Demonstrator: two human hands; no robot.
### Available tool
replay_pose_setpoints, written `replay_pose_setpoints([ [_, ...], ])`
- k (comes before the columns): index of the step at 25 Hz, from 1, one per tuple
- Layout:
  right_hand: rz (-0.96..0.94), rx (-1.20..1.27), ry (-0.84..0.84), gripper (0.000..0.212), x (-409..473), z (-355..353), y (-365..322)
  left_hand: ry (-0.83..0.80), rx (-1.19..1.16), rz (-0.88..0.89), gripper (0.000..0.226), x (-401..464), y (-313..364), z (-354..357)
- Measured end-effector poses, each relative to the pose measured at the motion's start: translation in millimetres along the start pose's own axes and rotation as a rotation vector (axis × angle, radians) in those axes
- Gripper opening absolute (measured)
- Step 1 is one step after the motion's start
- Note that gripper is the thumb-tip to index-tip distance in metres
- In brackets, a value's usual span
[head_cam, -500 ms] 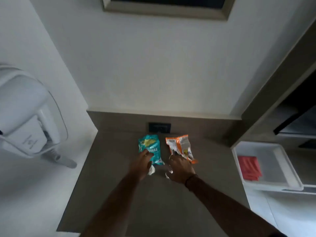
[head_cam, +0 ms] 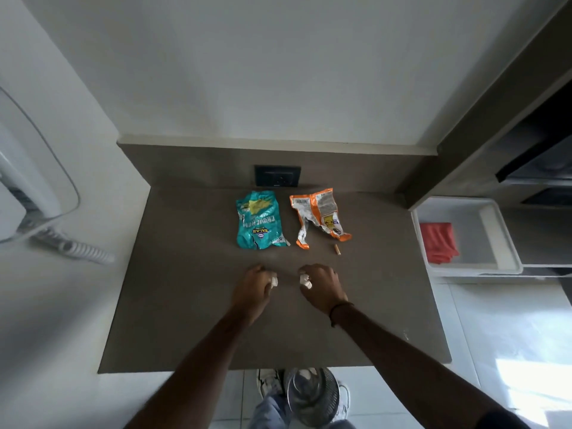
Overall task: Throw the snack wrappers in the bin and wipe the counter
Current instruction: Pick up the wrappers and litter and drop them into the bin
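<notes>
A teal snack wrapper (head_cam: 260,221) and an orange-and-white snack wrapper (head_cam: 318,216) lie flat side by side at the back of the brown counter (head_cam: 185,305). My left hand (head_cam: 252,287) is closed around a small white crumpled scrap (head_cam: 273,280). My right hand (head_cam: 322,286) grips another white crumpled scrap (head_cam: 305,280). Both hands hover over the counter, nearer to me than the wrappers and apart from them. A metal mesh bin (head_cam: 312,394) stands on the floor below the counter's front edge, by my feet.
A tiny tan crumb (head_cam: 337,249) lies right of the orange wrapper. A white tray (head_cam: 501,239) holding a red cloth (head_cam: 439,243) sits to the right. A dark wall socket (head_cam: 277,176) is behind the wrappers. A white appliance (head_cam: 28,187) hangs at left.
Both hands have pulled back from the wrappers toward me, each with a white scrap in it. The wrappers stayed in place.
</notes>
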State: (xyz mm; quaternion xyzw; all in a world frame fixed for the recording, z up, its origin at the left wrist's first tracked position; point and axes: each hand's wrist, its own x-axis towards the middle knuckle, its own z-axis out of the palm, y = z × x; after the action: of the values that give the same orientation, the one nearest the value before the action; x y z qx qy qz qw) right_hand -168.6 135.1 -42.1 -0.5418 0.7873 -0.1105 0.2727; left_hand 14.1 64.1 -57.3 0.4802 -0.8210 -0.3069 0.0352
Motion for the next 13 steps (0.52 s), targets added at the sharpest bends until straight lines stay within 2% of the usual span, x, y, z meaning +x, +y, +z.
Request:
replay_pose_setpoints([
  [3,0.069,0.188,0.088,0.028,-47.4,6.0,23.6,0.059,-0.07,0.047,0.022,-47.7,10.3,16.8],
  [6,0.093,0.308,0.093,0.024,-111.3,24.6,56.8,0.033,-0.151,0.11,0.014,-106.3,21.8,45.2],
  [8,0.096,0.323,0.034,0.026,-152.7,38.9,80.9,-0.012,-0.175,0.156,0.015,-140.5,34.5,67.1],
  [13,0.141,0.28,-0.081,0.034,-218.6,64.1,119.6,-0.13,-0.026,0.102,0.032,-193.1,60.0,123.0],
])
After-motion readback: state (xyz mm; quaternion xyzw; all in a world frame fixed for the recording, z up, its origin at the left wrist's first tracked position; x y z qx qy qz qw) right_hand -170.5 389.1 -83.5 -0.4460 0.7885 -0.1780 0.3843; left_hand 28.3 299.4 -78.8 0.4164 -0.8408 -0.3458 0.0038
